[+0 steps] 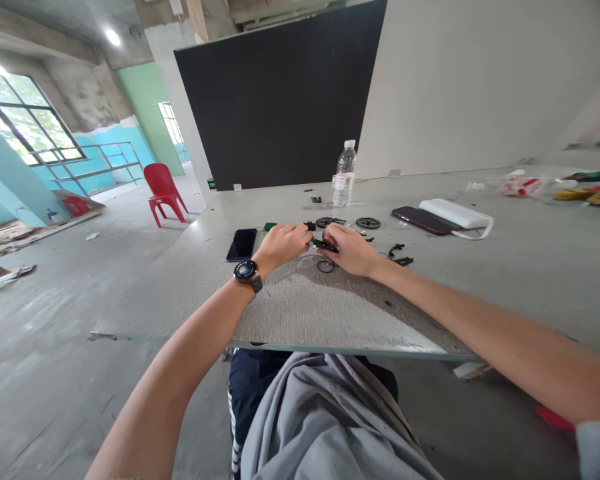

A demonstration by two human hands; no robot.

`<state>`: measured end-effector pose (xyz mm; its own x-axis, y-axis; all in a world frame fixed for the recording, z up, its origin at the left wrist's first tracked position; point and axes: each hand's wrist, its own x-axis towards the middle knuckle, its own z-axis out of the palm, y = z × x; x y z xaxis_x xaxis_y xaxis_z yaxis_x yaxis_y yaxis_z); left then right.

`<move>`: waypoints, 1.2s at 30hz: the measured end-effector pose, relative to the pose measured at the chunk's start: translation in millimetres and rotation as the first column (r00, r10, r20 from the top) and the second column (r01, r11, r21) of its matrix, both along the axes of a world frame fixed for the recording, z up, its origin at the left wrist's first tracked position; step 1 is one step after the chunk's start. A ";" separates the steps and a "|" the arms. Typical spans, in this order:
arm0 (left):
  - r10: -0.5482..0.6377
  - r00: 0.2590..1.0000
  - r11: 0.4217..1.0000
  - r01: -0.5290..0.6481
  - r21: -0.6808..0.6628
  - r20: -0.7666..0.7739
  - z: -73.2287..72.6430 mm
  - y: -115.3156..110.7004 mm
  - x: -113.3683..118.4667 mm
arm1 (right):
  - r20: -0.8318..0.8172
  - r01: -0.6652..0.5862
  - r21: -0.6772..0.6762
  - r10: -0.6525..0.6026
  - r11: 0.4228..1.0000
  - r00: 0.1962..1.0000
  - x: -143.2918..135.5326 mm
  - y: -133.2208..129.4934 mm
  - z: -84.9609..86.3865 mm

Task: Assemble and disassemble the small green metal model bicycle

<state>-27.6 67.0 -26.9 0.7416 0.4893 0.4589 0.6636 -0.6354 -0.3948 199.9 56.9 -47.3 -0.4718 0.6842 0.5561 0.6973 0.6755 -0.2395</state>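
Note:
My right hand (353, 250) has its fingers closed on a small dark green and black part (327, 246), low over the table. Close to its left, my left hand (287, 243) has curled fingers, their tips beside the silvery end of that part; what they pinch is hidden. A green piece (270, 227) and a black piece (310, 226) show behind my left hand. Beyond the hands lie two small black spoked wheels, one left (330, 221) and one right (369, 223). A thin black ring (325, 266) lies below the hands, and small black parts (404, 261) lie right of them.
A phone (241, 245) lies left of my hands. A water bottle (345, 175) stands behind them. To the right are a dark phone (424, 220) and a white power bank (453, 215) with a strap. Plastic packaging (523, 184) lies far right. A red chair (164, 192) stands beyond the table.

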 end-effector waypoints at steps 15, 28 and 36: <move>0.052 0.981 0.989 -0.024 -0.144 0.189 -4.6 7.7 0.2 | -0.016 -0.021 -0.036 0.021 0.999 1.000 -4.5 -7.0 4.5; 0.133 0.909 0.982 -0.066 -0.179 0.395 13.1 14.2 -19.7 | -0.068 0.046 -0.003 -0.046 0.999 0.997 -6.6 -7.9 4.2; 0.218 0.886 0.427 0.292 -0.856 0.410 36.6 -2.0 -17.2 | -0.051 0.071 -0.010 -0.071 0.997 0.996 -10.8 -9.2 2.6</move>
<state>-44.7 65.0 9.7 0.6336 0.7731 0.0299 0.5450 -0.4735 0.6919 189.1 47.7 -44.7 -0.3925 0.7196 0.5728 0.7302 0.6225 -0.2817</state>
